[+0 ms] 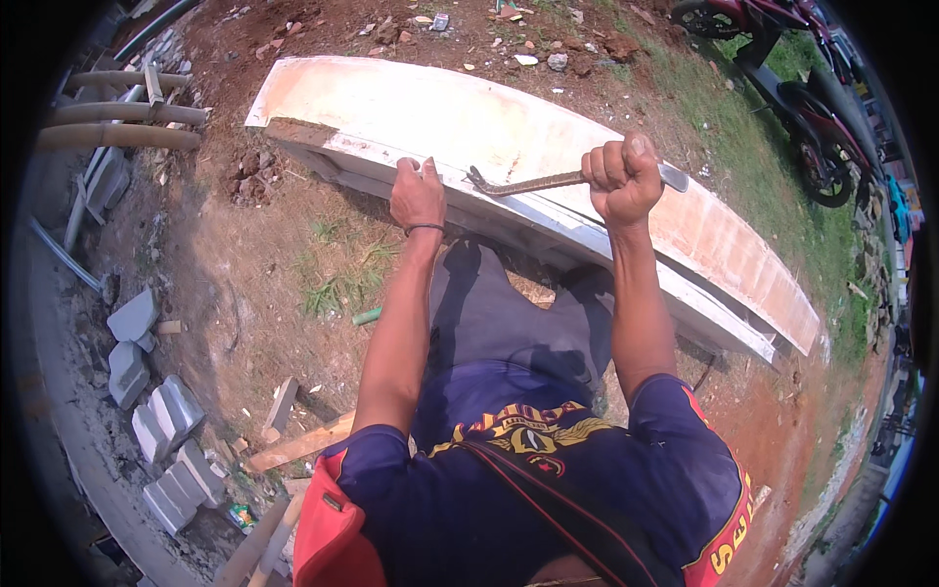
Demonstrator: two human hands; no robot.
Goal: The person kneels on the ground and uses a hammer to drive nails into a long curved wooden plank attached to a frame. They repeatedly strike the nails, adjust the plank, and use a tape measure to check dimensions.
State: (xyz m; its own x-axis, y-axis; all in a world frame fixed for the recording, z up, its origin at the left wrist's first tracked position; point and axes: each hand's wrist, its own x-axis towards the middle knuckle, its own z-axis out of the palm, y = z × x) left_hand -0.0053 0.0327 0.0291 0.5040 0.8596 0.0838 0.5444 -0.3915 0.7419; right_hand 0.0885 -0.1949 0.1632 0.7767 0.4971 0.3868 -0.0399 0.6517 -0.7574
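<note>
The right hand (623, 181) clenches a metal pry bar (538, 184), hiding part of its shaft; the hooked end sits left, at a long white panel's (411, 110) near edge, contact unclear. Farther left, the left hand (418, 196) meets that edge; I cannot tell whether it grips. Far right, a motorcycle (824, 147) is cut off.

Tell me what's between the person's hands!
Between the left hand and right hand, the head view shows parts of a hooked metal bar and a pale board.
</note>
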